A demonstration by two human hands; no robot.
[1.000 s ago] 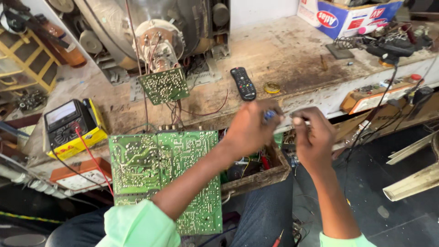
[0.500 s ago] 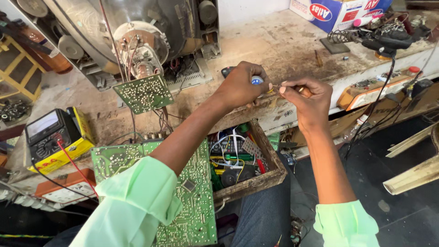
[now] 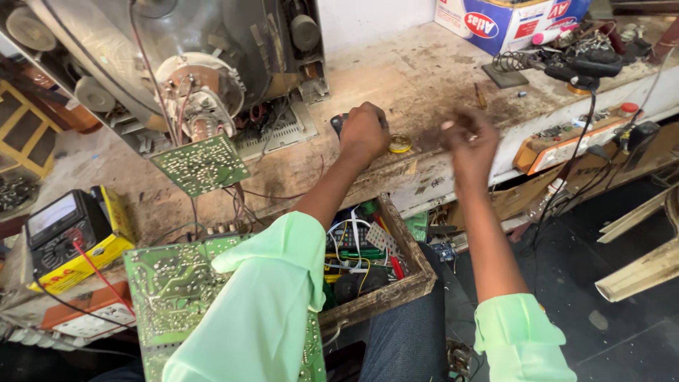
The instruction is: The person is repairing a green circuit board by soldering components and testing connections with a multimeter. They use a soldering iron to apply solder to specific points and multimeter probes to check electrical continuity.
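Two hands: left hand [image 3: 364,133] clenched over black remote [image 3: 339,124]; right hand [image 3: 470,141] blurred, grip unclear
Wooden drawer [image 3: 414,265]: wires, tools, small parts

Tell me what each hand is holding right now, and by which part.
Cannot be told. The left hand rests closed on the workbench over a dark remote; the right hand is motion-blurred.

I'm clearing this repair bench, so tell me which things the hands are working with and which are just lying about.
In hand:
left hand resting on the black remote control
small round yellow tin beside it
right hand, blurred, above the bench edge

Lying about:
yellow-cased multimeter
large green circuit board
blue and white cardboard box
wooden drawer of parts
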